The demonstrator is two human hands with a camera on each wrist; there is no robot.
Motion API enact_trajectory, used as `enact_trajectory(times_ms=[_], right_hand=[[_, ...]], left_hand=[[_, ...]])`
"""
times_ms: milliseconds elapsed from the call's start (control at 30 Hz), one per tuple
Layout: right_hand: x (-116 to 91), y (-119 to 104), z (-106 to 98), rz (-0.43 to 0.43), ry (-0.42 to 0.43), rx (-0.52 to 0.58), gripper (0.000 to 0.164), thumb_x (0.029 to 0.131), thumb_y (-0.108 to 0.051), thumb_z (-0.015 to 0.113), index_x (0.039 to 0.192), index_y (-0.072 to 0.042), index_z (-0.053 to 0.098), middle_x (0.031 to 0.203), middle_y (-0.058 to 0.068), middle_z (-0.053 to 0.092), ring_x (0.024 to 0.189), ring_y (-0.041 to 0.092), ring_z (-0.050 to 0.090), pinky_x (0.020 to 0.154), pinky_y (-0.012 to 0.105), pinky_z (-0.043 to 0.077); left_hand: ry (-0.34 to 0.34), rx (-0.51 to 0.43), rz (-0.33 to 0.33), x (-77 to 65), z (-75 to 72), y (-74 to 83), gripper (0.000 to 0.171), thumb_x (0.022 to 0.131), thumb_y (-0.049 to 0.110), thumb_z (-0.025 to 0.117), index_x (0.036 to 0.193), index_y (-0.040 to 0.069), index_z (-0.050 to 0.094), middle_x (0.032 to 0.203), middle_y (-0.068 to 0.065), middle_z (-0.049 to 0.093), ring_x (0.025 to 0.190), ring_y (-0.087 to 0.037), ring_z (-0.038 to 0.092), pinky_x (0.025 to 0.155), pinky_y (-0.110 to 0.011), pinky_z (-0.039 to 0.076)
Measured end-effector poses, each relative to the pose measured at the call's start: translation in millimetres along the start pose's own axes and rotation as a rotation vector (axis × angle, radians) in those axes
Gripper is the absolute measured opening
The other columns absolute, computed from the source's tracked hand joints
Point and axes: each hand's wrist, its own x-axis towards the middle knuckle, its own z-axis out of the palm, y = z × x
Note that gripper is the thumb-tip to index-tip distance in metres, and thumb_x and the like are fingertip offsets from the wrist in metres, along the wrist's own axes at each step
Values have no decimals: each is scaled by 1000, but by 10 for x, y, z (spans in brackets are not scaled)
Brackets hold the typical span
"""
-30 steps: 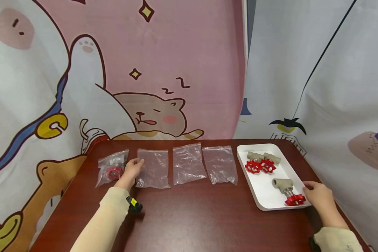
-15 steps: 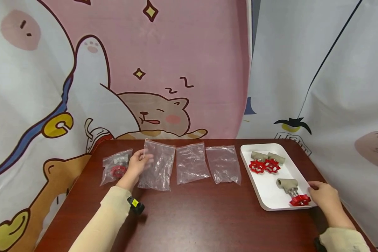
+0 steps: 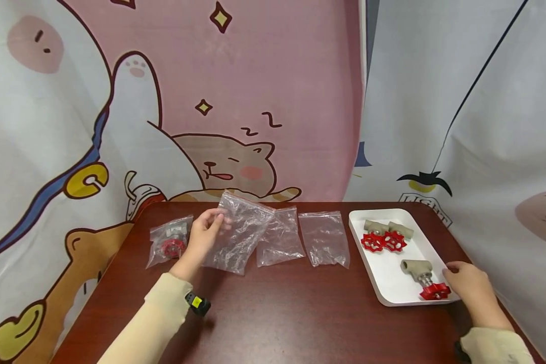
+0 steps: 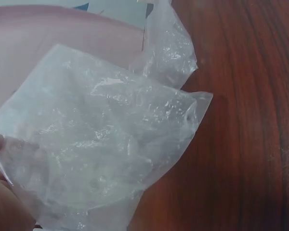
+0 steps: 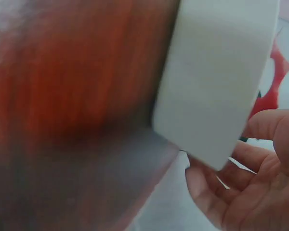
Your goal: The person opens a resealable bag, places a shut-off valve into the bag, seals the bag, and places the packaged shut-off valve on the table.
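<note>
My left hand [image 3: 205, 233] pinches a clear zip-lock bag [image 3: 240, 236] by its left edge. The bag is lifted and tilted, overlapping the neighbouring bag. In the left wrist view the raised bag [image 4: 96, 130] looks flat and wrinkled, with thumb and fingers at its edge. At the right, my right hand [image 3: 470, 287] grips the right wall of a white tray [image 3: 387, 275], thumb at the rim and other fingers along the outside. A valve with a red handwheel [image 3: 425, 280] lies in the tray near that hand. Two more valves [image 3: 384, 236] lie at the tray's far end.
A closed bag holding a red-wheeled valve [image 3: 170, 242] lies at the far left. Two flat clear bags, a middle one [image 3: 279, 242] and a right one [image 3: 324, 237], lie along the back of the brown table [image 3: 300, 313]. A printed curtain [image 3: 291, 101] hangs behind.
My left hand has taken hold of the left flat bag and raised it, tilting it to the right over its neighbour. The right hand stays at the tray's edge.
</note>
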Motion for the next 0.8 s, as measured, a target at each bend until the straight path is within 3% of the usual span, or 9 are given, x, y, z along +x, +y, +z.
enact_trajectory(times_ms=[100, 200, 333, 400, 500, 633, 700, 800], right_hand=[[-58, -137, -38, -40, 80, -18, 43, 91, -19, 51, 121, 12, 49, 120, 42, 45, 102, 56, 45, 80, 65, 41], [-152, -348, -72, -95, 227, 1, 36, 90, -16, 51, 119, 6, 55, 117, 37, 51, 95, 52, 51, 69, 59, 43], [-262, -664, -79, -185, 412, 70, 28, 90, -14, 53, 112, -1, 62, 107, 27, 60, 86, 42, 56, 59, 49, 41], [-320, -830, -71, -236, 460, 99, 25, 89, -13, 55, 109, -2, 64, 101, 23, 62, 83, 37, 57, 58, 45, 41], [-390, -1074, -15, -358, 511, 154, 22, 86, -11, 59, 105, -4, 66, 93, 18, 64, 81, 32, 58, 58, 39, 40], [-455, -1404, 152, -586, 565, 237, 17, 81, -4, 64, 98, -5, 69, 89, 13, 67, 79, 27, 59, 64, 37, 41], [-494, -1573, 247, -688, 553, 278, 17, 79, -2, 66, 95, -5, 70, 89, 11, 68, 80, 25, 60, 70, 35, 41], [-568, -1820, 363, -795, 484, 318, 17, 79, -2, 68, 95, -7, 70, 87, 4, 68, 77, 19, 59, 67, 28, 42]], left_hand=[[-35, 31, 62, -76, 34, 163, 22, 97, 5, 51, 110, -10, 58, 93, -33, 65, 76, -30, 69, 67, -35, 56], [-64, 68, 95, -158, 69, 301, 21, 96, 3, 50, 110, -12, 57, 92, -33, 65, 80, -41, 66, 71, -42, 56], [-90, 86, 123, -236, 96, 357, 21, 96, 3, 51, 110, -11, 57, 91, -31, 66, 82, -45, 63, 75, -46, 55], [-100, 93, 139, -263, 105, 362, 20, 96, 3, 51, 109, -10, 58, 90, -29, 66, 82, -45, 63, 74, -46, 55], [-117, 114, 164, -297, 115, 376, 19, 96, 3, 52, 108, -8, 59, 89, -27, 67, 81, -43, 64, 73, -44, 55], [-141, 153, 206, -338, 129, 405, 17, 96, 4, 53, 107, -6, 61, 87, -23, 68, 80, -39, 65, 72, -42, 55], [-159, 160, 234, -358, 141, 418, 17, 95, 4, 53, 106, -6, 61, 87, -22, 68, 80, -38, 65, 72, -43, 55], [-190, 160, 270, -383, 166, 436, 16, 95, 2, 53, 106, -6, 61, 87, -22, 68, 80, -37, 66, 73, -44, 55]])
